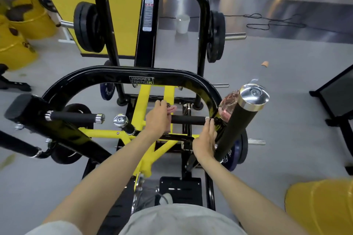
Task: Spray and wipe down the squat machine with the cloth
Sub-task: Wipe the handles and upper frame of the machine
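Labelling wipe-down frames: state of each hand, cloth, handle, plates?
Left hand: grips cloth round handle's left end.
Right hand: fingers straight, against frame.
Cloth: bunched under left hand, mostly hidden.
Handle: horizontal, middle bare.
Plates: loaded on upper pegs.

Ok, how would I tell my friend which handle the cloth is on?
Find the big black curved bar with the Hammer Strength label. Under its right end, a short black foam handle points sideways toward the middle. Unlike the twin handle on the left, its tip is covered by the left hand holding the cloth.
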`<state>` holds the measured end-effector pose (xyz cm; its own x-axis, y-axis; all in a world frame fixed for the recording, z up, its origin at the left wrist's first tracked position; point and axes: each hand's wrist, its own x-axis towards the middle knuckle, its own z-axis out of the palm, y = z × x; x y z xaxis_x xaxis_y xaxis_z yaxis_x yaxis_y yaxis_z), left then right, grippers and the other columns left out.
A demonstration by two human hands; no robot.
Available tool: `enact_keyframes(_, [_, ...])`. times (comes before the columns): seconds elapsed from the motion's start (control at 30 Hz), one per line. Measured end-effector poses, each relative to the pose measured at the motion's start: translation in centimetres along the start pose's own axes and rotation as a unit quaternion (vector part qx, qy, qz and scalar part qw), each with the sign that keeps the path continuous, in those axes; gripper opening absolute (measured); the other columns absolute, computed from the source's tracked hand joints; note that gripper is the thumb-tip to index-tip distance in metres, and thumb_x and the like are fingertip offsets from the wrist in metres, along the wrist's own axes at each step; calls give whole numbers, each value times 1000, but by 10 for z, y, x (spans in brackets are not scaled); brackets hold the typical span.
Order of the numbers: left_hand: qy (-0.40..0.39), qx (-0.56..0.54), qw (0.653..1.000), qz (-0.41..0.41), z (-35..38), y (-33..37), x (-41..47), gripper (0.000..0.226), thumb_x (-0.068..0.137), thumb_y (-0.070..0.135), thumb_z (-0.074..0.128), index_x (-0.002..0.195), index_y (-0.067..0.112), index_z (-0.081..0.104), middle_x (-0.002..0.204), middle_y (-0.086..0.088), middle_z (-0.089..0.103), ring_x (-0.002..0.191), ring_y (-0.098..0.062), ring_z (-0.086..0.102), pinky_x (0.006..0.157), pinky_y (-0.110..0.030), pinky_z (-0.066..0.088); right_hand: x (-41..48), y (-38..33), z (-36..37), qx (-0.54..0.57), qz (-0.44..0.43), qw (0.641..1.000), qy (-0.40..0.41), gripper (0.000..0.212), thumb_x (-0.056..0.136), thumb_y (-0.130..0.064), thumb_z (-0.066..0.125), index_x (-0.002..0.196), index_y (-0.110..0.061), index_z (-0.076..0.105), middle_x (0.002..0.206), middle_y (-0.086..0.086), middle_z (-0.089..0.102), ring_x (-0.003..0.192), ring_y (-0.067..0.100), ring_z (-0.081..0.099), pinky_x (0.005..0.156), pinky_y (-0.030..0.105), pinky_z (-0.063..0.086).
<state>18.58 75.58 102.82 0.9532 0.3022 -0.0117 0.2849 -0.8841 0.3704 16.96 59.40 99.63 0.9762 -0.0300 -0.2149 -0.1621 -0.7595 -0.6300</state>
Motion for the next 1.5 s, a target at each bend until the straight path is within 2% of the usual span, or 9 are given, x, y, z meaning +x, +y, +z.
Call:
enact_keyframes(0.13, [4,90,995,33,-15,4,2,24,87,4,59,108,8,47,113,-7,48,91,-29,61,55,-33,36,2,1,-2,6,-2,1000,-3,87,83,11,46,154,-16,3,160,-6,-7,146,20,5,112,40,33])
enact_keyframes(0.3, [22,112,993,8,-21,6,9,21,92,10,57,111,7,49,115,-10,48,99,-28,57,62,-32,41,6,4,1,4,-22,1000,-1,80,85,10,42,154,-15,9,160,-8,-2,145,16,6,112,38,32])
enact_keyframes(0.53, [-75,-74,994,34,14,48,12,21,84,-1,60,103,6,59,102,3,61,96,-14,62,72,-22,45,7,2,8,-13,-18,1000,17,79,86,8,43,153,-13,8,160,-4,0,144,19,12,113,37,31])
enact_keyframes(0.67, [-127,-179,976,-3,13,65,49,18,88,4,50,81,9,66,84,-12,68,83,-26,64,70,-38,54,8,1,9,-17,-12,1000,20,80,85,5,46,153,-12,8,160,-4,-2,144,22,10,113,39,30])
enact_keyframes(0.83, [-221,-145,964,26,5,80,79,23,91,12,52,68,13,55,63,-1,53,65,-16,51,51,-24,36,9,-2,-2,-107,-32,994,16,79,86,-3,54,152,-6,11,160,2,4,142,23,16,116,39,25])
enact_keyframes(0.93, [-284,-122,947,87,19,102,72,26,89,22,58,65,13,58,64,-3,57,67,-19,55,56,-27,41,11,-9,-7,-85,-26,996,27,75,83,-2,55,150,-8,21,155,1,16,136,21,27,112,35,31])
enact_keyframes(1.03, [-294,-60,944,140,28,115,60,25,92,26,52,85,7,66,81,-8,61,76,-26,58,65,-31,41,10,-11,-9,-41,-28,998,23,69,80,5,51,143,-17,37,149,-4,25,124,17,36,100,30,41])
enact_keyframes(1.2, [-348,-31,927,136,19,91,66,33,99,21,47,71,8,58,63,-11,55,53,-22,57,51,-25,43,9,-5,-3,-76,-34,996,32,78,84,3,53,152,-7,16,158,3,12,143,20,17,115,36,27])
enact_keyframes(1.5, [-363,68,927,66,-24,36,66,38,101,32,44,69,11,51,60,-2,48,54,-15,43,62,-29,37,3,-5,-3,-55,-28,998,18,75,87,6,47,153,-8,12,160,0,5,145,17,10,115,35,29])
